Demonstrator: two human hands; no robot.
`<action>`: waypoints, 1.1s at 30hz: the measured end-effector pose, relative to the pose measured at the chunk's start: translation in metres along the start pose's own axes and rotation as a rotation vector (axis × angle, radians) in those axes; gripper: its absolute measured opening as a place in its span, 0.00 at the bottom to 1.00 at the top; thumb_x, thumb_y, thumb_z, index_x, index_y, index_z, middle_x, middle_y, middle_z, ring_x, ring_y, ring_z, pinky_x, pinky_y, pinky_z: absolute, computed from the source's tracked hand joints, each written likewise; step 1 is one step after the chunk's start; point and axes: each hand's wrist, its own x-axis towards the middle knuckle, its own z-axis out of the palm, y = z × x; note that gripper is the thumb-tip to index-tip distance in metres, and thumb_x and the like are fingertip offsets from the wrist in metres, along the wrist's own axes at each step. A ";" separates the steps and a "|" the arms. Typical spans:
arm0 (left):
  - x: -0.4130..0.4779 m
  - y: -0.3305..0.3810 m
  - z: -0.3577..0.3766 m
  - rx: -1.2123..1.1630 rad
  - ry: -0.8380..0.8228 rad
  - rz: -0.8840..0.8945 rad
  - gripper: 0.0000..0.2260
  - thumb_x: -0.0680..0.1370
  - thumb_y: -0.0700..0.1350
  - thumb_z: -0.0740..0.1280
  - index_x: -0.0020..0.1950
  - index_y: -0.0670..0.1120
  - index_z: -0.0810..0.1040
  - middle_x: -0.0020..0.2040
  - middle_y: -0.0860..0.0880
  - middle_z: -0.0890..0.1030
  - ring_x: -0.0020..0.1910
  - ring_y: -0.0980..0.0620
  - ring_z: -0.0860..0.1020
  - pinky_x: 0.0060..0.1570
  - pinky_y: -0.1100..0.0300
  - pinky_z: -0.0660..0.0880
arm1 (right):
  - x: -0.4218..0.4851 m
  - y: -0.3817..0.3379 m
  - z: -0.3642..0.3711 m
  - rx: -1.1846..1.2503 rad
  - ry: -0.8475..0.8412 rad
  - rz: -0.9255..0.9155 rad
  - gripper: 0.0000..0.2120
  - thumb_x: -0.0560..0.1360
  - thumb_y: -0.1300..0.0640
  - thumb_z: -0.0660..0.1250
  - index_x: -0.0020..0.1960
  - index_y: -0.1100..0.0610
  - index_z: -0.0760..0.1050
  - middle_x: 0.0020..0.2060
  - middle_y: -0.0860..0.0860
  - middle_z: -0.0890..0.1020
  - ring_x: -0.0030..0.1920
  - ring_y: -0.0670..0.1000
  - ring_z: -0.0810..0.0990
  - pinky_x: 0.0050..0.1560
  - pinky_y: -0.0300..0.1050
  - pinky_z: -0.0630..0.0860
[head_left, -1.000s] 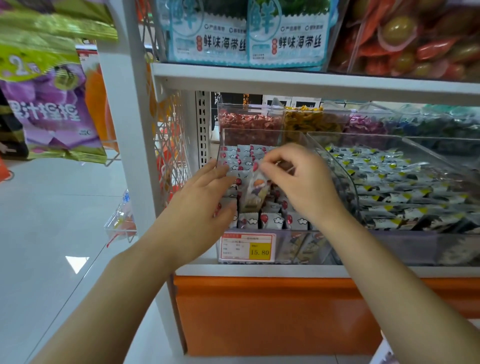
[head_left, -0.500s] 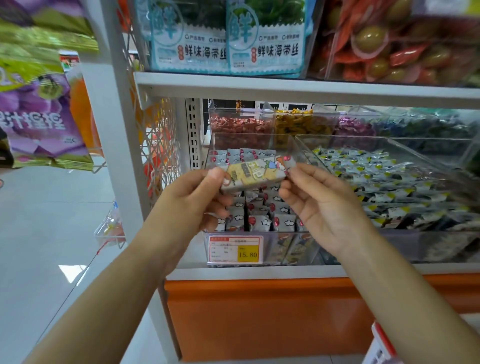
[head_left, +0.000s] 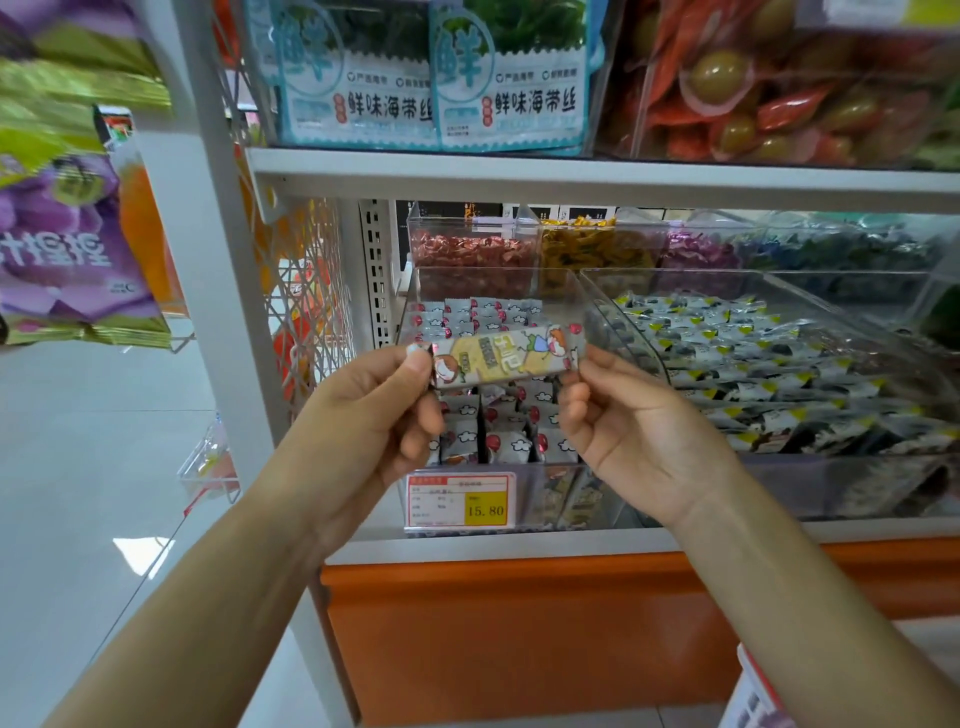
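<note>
The shelf (head_left: 571, 179) is filled with clear containers, with the bin (head_left: 493, 269) of small packets at its left end. Just before the bin's front, the packet (head_left: 506, 356) is held level, its ends pinched by the left hand (head_left: 363, 410) and right hand (head_left: 634, 415). Only its thin ends are gripped, so if either pinch is loosened it could be dropped onto the floor. Bags (head_left: 431, 78) are stacked above the bin, a tray (head_left: 670, 272) is set right of it, and tubs (head_left: 467, 228) stand behind. A low return would be blocked by the bin's front wall, where a tag (head_left: 460, 501) is fixed.
</note>
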 end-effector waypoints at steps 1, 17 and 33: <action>0.000 0.000 0.000 0.047 0.001 0.022 0.09 0.76 0.47 0.61 0.38 0.47 0.74 0.26 0.49 0.74 0.21 0.57 0.66 0.20 0.69 0.64 | 0.000 -0.001 -0.001 -0.042 0.009 -0.005 0.06 0.74 0.66 0.62 0.50 0.61 0.73 0.30 0.54 0.78 0.27 0.47 0.78 0.26 0.37 0.76; -0.003 0.004 0.003 0.480 0.116 0.176 0.11 0.74 0.47 0.66 0.56 0.53 0.79 0.37 0.55 0.82 0.31 0.61 0.78 0.31 0.70 0.73 | -0.001 0.001 -0.008 -0.764 -0.109 -0.354 0.10 0.76 0.62 0.65 0.53 0.53 0.81 0.50 0.53 0.83 0.47 0.52 0.83 0.46 0.45 0.81; -0.005 0.005 0.008 0.646 0.061 0.146 0.03 0.70 0.49 0.70 0.42 0.52 0.80 0.40 0.49 0.82 0.38 0.56 0.78 0.36 0.67 0.74 | -0.004 0.004 -0.005 -1.024 -0.016 -0.612 0.10 0.74 0.60 0.68 0.34 0.58 0.79 0.26 0.50 0.76 0.28 0.40 0.73 0.31 0.28 0.68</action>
